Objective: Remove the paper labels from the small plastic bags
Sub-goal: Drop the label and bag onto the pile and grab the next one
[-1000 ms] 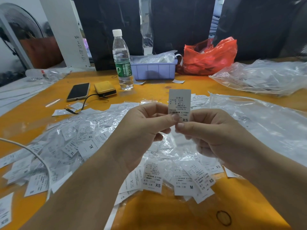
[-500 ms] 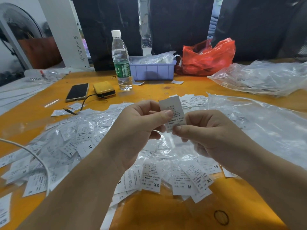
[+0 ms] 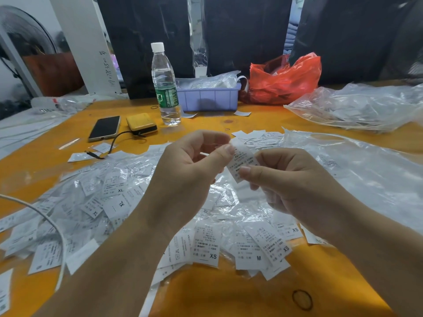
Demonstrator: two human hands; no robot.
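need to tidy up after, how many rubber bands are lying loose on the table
3 that I can see: a large rubber band on the near right of the table, a black band left of the water bottle, a tiny band mid-table. More may hide under the labels.

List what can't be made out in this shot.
- Label, head view: print blurred; its size mark is hidden behind the right hand.
- Red bag: contents hidden by its crumpled plastic.
- Bin: contents veiled by clear bags.
- Fan: cut off by the left edge.
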